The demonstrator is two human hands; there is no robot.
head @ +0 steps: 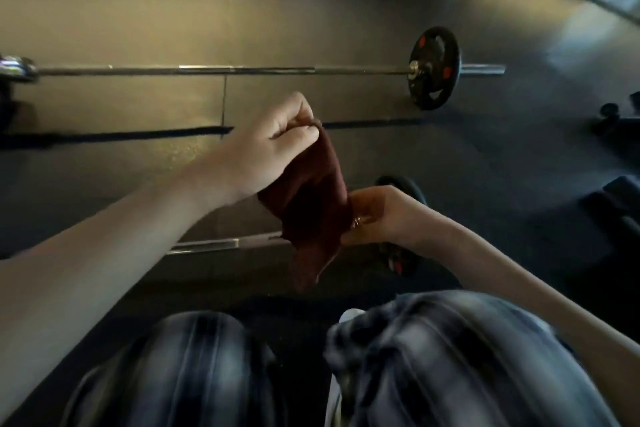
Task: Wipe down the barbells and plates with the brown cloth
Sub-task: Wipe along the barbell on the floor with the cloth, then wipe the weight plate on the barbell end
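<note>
**Hand state.** The left hand point(273, 142) is closed and pinches the top edge of the brown cloth point(311, 208). The right hand point(381, 215) grips the cloth's lower edge. The cloth hangs stretched between both hands, above the near barbell point(214, 245), and touches neither bar nor plate.

**Hazards.**
- A loose tail hangs below the right hand. It may drag on the floor point(138, 28) and collect grit.
- Both barbells lie on the floor. Sideways wiping pressure may roll them. The near plate point(394, 258) sits close to the knees.
- The far barbell point(207, 71) and far plate point(434, 68) lie well apart from the hands. Reaching from a crouch may upset balance.

**Markings.** The far plate shows red-orange patches. No lettering is legible there. No brand is visible on the cloth or on either bar.
</note>
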